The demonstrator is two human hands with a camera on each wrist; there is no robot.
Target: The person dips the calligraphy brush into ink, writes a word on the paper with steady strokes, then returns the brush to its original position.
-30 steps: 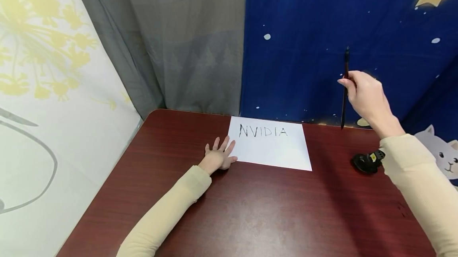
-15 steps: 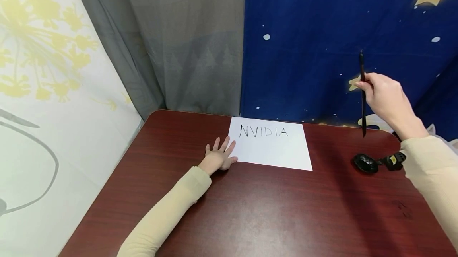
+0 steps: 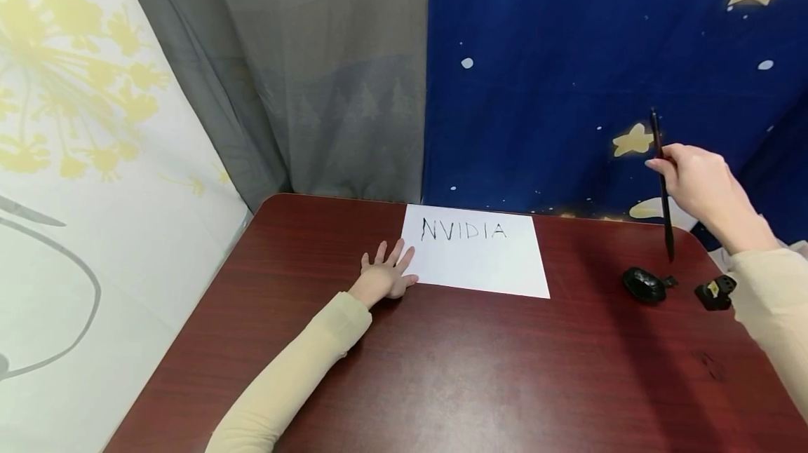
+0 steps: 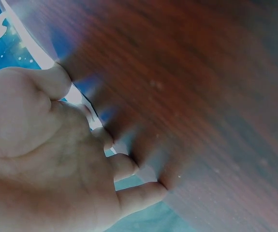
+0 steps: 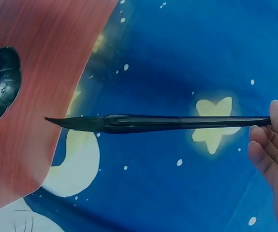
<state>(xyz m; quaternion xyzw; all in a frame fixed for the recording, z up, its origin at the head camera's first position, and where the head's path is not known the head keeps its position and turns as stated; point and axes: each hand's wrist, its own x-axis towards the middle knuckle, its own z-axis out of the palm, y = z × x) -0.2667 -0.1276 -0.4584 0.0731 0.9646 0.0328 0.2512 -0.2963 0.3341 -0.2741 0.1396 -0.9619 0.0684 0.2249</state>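
Note:
In the head view my right hand (image 3: 697, 179) pinches a dark calligraphy brush (image 3: 665, 207) by its upper shaft, tip pointing down, above the far right of the table. The right wrist view shows the brush's dark, slightly bent bristles (image 5: 76, 123) free of any surface. A black ink dish (image 3: 644, 285) with a small stem lies below and left of the brush tip. My left hand (image 3: 381, 279) rests with fingers spread at the left edge of a white sheet of paper (image 3: 480, 267). The sheet bears the black letters "NVIDIA" (image 3: 463, 230).
A small black object (image 3: 715, 293) with a yellow mark sits right of the dish, near my sleeve. Faint dark marks (image 3: 711, 365) show on the brown table (image 3: 442, 369). Blue and grey curtains (image 3: 353, 88) hang just behind its far edge.
My right hand has moved to the right and lower with the brush, so the dish and the small black object now show fully. My left hand stays in place on the paper.

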